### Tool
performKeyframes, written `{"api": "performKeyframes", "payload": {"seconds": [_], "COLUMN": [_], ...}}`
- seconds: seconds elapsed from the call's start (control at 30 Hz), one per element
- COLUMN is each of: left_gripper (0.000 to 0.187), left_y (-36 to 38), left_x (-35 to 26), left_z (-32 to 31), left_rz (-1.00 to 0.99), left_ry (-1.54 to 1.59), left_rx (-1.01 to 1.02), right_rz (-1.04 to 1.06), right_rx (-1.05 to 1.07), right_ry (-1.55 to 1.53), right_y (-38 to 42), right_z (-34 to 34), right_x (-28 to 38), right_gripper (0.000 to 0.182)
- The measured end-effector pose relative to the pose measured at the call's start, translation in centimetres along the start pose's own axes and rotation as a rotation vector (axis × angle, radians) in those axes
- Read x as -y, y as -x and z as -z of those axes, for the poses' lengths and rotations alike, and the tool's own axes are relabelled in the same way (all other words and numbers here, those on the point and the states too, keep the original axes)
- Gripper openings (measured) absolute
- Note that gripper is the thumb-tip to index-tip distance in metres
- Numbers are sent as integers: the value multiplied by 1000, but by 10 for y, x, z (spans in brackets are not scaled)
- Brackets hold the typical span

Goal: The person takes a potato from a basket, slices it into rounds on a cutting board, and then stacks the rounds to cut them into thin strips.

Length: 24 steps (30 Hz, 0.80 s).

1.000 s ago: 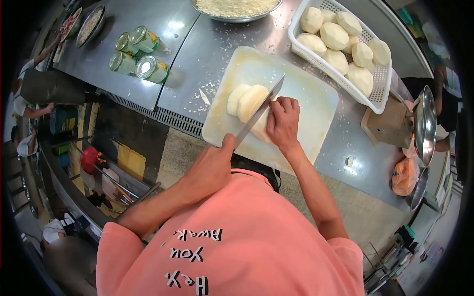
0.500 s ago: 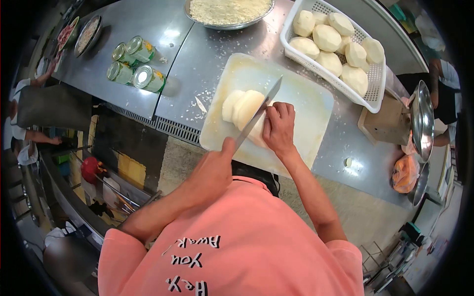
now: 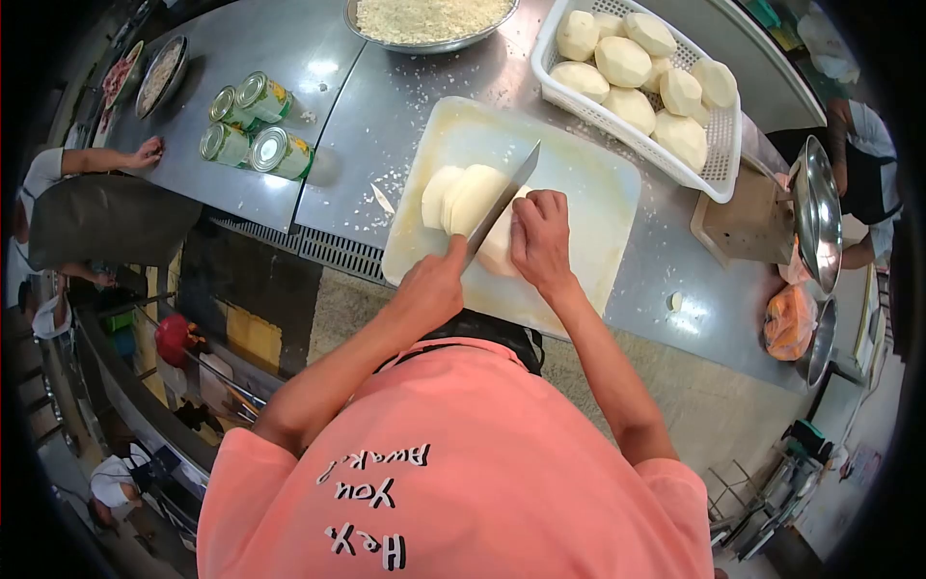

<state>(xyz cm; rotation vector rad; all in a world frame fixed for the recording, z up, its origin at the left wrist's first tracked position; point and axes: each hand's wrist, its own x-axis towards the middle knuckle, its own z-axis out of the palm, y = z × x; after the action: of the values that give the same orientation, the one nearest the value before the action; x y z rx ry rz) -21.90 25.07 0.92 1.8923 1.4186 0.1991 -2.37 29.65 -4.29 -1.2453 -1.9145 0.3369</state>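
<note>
My left hand (image 3: pixel 427 295) is closed round the handle of a broad kitchen knife (image 3: pixel 505 201). Its blade stands at the cut face of a peeled, pale root vegetable (image 3: pixel 498 250) on a white cutting board (image 3: pixel 588 222). With fingers curled, my right hand (image 3: pixel 542 238) grips the uncut part from the right, close beside the blade. Thick cut slices (image 3: pixel 460 200) lean against one another left of the knife. Part of the vegetable is hidden behind the blade and my right fingers.
A white basket (image 3: pixel 648 152) of peeled vegetables stands at the upper right. Beyond the board is a metal bowl (image 3: pixel 436 44) of pale shreds. Several cans (image 3: pixel 282 152) stand left. A co-worker's hand (image 3: pixel 147 152) reaches the table's left end; metal bowls (image 3: pixel 816 212) sit at right.
My left hand has moved forward with the knife, its handle now nearer the slices. My right hand keeps its grip. The co-worker's hand at left now shows over the table. The view has shifted slightly.
</note>
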Motion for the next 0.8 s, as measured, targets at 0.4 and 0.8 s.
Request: {"api": "performKeyframes", "payload": {"seconds": [0.4,0.8], "left_gripper": [34,35], "left_y": [36,-13], "left_x": [-24,15], "left_z": [18,-31], "left_rz": [158,-71], "left_ry": [-18,15], "left_rx": [130,-115], "right_rz": [23,22], "right_rx": [-20,-63], "right_ry": [40,81], "right_y": [-1,0], "right_z": [-6,-8], "right_x": [-1,-4], "right_gripper": [19,17]}}
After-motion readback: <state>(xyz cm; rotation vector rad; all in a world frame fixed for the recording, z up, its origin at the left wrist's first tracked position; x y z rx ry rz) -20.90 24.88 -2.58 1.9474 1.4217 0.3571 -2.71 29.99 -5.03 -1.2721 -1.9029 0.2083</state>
